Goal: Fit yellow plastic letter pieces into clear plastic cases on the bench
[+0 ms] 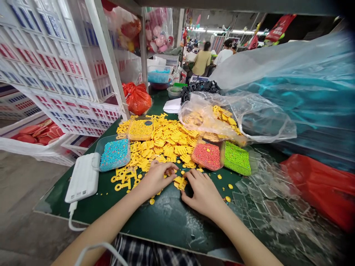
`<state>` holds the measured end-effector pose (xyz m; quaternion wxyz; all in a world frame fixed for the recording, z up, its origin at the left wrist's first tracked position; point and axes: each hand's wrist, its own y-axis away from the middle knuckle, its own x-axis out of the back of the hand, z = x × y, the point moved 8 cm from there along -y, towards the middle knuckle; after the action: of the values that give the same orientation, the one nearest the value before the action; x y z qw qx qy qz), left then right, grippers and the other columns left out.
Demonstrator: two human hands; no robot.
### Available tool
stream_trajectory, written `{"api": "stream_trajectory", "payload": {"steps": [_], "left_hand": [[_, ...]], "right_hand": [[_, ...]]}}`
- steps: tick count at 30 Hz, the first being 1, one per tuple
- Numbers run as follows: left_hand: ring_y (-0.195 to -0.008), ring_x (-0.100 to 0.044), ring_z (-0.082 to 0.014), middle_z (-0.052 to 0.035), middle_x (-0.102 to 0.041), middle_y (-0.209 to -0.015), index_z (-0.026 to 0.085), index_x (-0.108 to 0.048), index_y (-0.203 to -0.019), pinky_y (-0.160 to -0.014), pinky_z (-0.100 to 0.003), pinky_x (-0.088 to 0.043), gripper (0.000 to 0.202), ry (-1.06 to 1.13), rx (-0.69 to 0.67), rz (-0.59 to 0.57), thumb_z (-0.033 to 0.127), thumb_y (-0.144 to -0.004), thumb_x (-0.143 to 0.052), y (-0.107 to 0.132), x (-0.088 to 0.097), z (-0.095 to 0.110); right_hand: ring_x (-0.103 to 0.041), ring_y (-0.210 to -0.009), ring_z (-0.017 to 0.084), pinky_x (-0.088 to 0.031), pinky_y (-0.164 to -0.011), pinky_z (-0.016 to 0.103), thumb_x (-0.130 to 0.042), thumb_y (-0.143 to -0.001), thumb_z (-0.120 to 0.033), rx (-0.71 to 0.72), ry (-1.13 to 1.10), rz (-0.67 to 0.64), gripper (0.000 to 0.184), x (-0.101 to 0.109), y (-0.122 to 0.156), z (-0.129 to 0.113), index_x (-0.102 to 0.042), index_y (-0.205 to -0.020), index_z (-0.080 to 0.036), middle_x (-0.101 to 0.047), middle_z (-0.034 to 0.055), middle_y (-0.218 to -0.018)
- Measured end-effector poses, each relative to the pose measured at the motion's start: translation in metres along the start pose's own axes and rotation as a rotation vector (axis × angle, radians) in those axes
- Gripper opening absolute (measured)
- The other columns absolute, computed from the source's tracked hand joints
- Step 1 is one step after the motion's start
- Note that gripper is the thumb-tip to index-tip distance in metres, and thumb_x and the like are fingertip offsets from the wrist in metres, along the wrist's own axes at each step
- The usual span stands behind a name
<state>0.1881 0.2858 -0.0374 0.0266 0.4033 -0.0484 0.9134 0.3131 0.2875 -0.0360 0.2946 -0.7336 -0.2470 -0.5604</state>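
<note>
left hand [156, 178] is curling on heap of flat yellow plastic pieces [166, 142], grip unclear | right hand [203, 192] is lying spread at heap's near edge

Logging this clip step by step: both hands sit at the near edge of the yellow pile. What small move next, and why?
Probably pinch the small cluster of yellow pieces with the right hand: that hand lies open, palm down, fingertips at the cluster, which sits just off the main pile beside the left hand.
</note>
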Motion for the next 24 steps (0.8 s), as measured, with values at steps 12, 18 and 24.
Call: {"api": "stream_trajectory", "payload": {"steps": [12,18,24], "left_hand": [[-0.077,-0.062,-0.018,-0.0036,-0.074,-0.089,0.018,-0.073,-0.088,-0.071,-0.029,-0.046,0.021,0.307,0.141,-0.08,0.035,-0.077,-0.066,0.002,0.018,-0.006],[-0.073,-0.064,-0.0176,0.0,-0.075,-0.082,0.021,-0.074,-0.088,-0.085,-0.037,-0.041,0.016,0.11,0.164,-0.158,0.033,-0.079,-0.069,0.003,0.002,-0.01],[-0.086,-0.067,-0.0198,0.0018,-0.075,-0.087,0.021,-0.07,-0.082,-0.101,-0.048,-0.024,0.007,-0.109,0.035,-0.143,0.026,-0.084,-0.068,0.001,-0.003,0.002]], "right_hand": [[-0.061,-0.097,0.028,-0.045,-0.081,0.042,-0.068,-0.08,-0.038,-0.023,-0.046,-0.103,0.029,-0.001,-0.003,0.008,-0.061,-0.1,-0.018,-0.064,0.009,-0.104],[-0.061,-0.095,0.028,-0.045,-0.08,0.042,-0.068,-0.079,-0.037,0.036,-0.076,-0.067,0.028,0.0,-0.003,0.01,-0.061,-0.101,-0.02,-0.065,0.0093,-0.103],[-0.061,-0.093,0.025,-0.047,-0.078,0.037,-0.068,-0.078,-0.034,0.143,-0.204,-0.118,0.025,0.0,-0.007,0.01,-0.06,-0.096,-0.02,-0.063,0.0071,-0.098]]}}
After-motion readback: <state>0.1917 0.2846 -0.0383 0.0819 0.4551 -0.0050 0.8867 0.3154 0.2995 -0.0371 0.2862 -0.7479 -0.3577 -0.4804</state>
